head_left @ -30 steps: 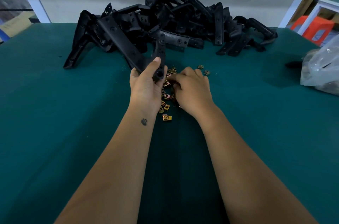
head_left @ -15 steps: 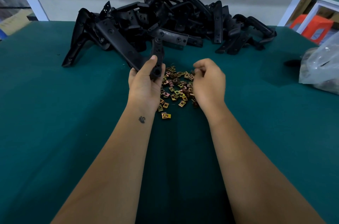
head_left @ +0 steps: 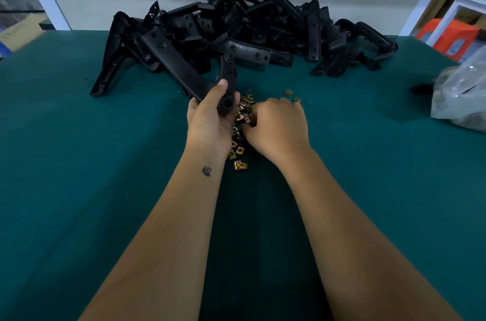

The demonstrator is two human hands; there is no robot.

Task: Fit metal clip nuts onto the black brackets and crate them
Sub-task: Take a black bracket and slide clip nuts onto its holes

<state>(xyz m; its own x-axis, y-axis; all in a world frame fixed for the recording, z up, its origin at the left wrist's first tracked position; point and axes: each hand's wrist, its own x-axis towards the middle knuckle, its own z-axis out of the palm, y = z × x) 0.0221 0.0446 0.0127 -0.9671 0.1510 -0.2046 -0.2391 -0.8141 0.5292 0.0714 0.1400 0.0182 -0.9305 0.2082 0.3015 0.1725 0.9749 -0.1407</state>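
Underneath everything lies a dark teal surface (head_left: pixel 79 189) that fills most of the view, ending at a pale wall on the far side, with white frame posts at the far left and far right. An orange stool (head_left: pixel 447 36) stands beyond the far right corner. At the right edge, a clear plastic bag (head_left: pixel 462 94) sits on the surface; what it holds is too blurred to name.

A large heap of black brackets (head_left: pixel 249 28) spreads along the far side of the surface, too tangled to count. One bracket (head_left: pixel 200 78) is apart from the heap, gripped in the left hand (head_left: pixel 210 120), thumb on top and fingers curled beneath, its long arm slanting away to the far left.

Just right of that hand, a small scatter of brass-coloured clip nuts (head_left: pixel 240 149) lies on the surface, perhaps two dozen, partly covered. The right hand (head_left: pixel 278 126) rests over them with fingers curled down into the pile, seemingly pinching at a nut, though the fingertips are hidden. Two nuts lie slightly farther off.
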